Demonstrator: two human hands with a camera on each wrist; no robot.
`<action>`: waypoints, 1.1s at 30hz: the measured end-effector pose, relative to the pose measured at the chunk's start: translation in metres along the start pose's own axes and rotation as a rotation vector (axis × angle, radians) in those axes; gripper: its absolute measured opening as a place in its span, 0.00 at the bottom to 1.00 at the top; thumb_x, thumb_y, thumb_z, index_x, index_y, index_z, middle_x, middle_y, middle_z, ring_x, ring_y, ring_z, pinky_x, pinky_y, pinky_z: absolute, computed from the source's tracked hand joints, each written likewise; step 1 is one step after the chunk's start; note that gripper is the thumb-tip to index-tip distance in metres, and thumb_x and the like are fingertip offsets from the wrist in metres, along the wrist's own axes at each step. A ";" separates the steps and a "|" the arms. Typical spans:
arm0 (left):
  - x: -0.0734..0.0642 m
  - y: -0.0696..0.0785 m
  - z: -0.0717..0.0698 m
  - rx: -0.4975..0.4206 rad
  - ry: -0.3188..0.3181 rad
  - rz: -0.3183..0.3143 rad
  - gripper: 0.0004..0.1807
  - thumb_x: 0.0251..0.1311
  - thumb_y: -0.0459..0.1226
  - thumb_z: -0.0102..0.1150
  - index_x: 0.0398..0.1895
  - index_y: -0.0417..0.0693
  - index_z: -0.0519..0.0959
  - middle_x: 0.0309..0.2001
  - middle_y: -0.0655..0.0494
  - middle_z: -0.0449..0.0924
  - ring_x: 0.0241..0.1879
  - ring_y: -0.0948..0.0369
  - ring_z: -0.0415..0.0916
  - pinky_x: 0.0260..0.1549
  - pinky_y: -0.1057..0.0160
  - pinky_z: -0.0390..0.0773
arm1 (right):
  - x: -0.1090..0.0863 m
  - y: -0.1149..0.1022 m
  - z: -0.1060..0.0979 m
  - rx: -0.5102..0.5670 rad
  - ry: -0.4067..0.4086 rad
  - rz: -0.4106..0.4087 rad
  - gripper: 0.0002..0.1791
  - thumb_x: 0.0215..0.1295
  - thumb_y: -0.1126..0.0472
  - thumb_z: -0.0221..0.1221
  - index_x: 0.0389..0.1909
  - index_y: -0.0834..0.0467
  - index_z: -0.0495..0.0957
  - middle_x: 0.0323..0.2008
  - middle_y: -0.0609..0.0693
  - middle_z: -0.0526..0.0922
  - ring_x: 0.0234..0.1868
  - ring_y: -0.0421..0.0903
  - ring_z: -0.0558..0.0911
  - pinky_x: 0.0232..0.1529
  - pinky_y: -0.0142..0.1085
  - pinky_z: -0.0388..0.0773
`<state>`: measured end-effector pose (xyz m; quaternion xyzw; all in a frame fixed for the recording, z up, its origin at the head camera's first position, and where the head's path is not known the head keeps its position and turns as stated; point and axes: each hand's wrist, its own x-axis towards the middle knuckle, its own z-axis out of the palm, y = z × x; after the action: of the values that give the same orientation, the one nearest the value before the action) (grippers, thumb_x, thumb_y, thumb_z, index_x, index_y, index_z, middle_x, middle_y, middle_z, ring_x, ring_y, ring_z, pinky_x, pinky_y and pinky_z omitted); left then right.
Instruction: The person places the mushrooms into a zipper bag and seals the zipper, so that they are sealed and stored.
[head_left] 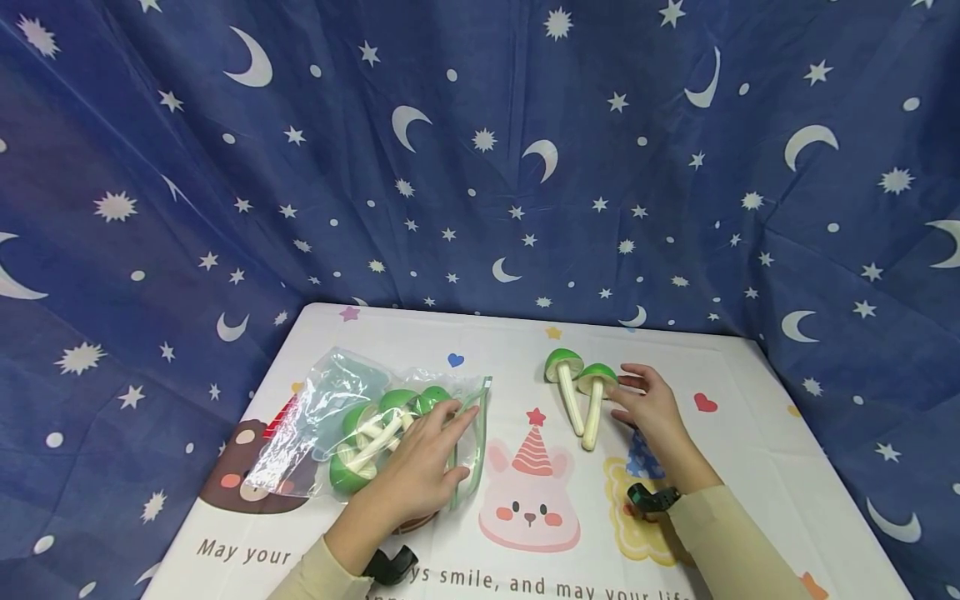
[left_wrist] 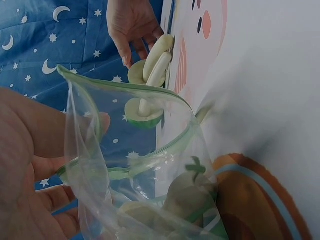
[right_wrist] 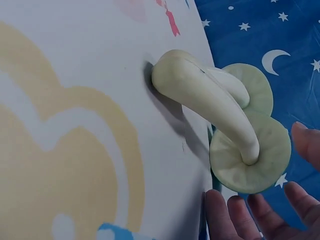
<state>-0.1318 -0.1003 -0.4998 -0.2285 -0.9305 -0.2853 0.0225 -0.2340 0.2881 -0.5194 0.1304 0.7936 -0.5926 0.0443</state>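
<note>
A clear zip bag (head_left: 480,450) with a green seal lies on the left of the table, several green-capped toy mushrooms (head_left: 401,402) inside it. My left hand (head_left: 420,462) rests over the bag near its mouth, fingers extended and thumb apart. In the left wrist view the bag's mouth (left_wrist: 120,86) gapes, and part of one finger shows through the plastic. Two more toy mushrooms with pale stems, one left (head_left: 564,367) and one right (head_left: 596,383), lie side by side outside the bag. Beside the right one's cap is my right hand (head_left: 651,408), fingers spread and gripping nothing.
The white table cover (head_left: 705,467) carries printed animals, hearts, stars and lettering. A dark blue curtain (head_left: 465,208) with moons and stars hangs behind the table and along both sides. Inside the bag, a pale blue sheet (head_left: 352,392) shows at the far left part.
</note>
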 end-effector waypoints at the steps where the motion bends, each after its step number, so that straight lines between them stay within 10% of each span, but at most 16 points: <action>1: 0.000 0.000 0.000 -0.001 0.000 0.002 0.48 0.60 0.38 0.77 0.84 0.55 0.65 0.79 0.46 0.65 0.74 0.43 0.71 0.76 0.39 0.69 | 0.001 0.000 0.000 -0.002 0.001 0.004 0.42 0.73 0.55 0.69 0.82 0.58 0.62 0.73 0.64 0.71 0.58 0.49 0.84 0.55 0.45 0.90; 33: 0.000 0.000 0.002 -0.005 0.000 -0.017 0.48 0.61 0.39 0.77 0.84 0.57 0.65 0.79 0.47 0.64 0.74 0.44 0.71 0.76 0.40 0.68 | 0.020 -0.003 0.013 0.018 0.037 0.009 0.38 0.75 0.50 0.67 0.78 0.60 0.66 0.62 0.60 0.77 0.52 0.47 0.84 0.52 0.42 0.91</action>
<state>-0.1319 -0.0990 -0.5007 -0.2208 -0.9317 -0.2877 0.0193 -0.2553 0.2778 -0.5254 0.1451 0.7885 -0.5969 0.0311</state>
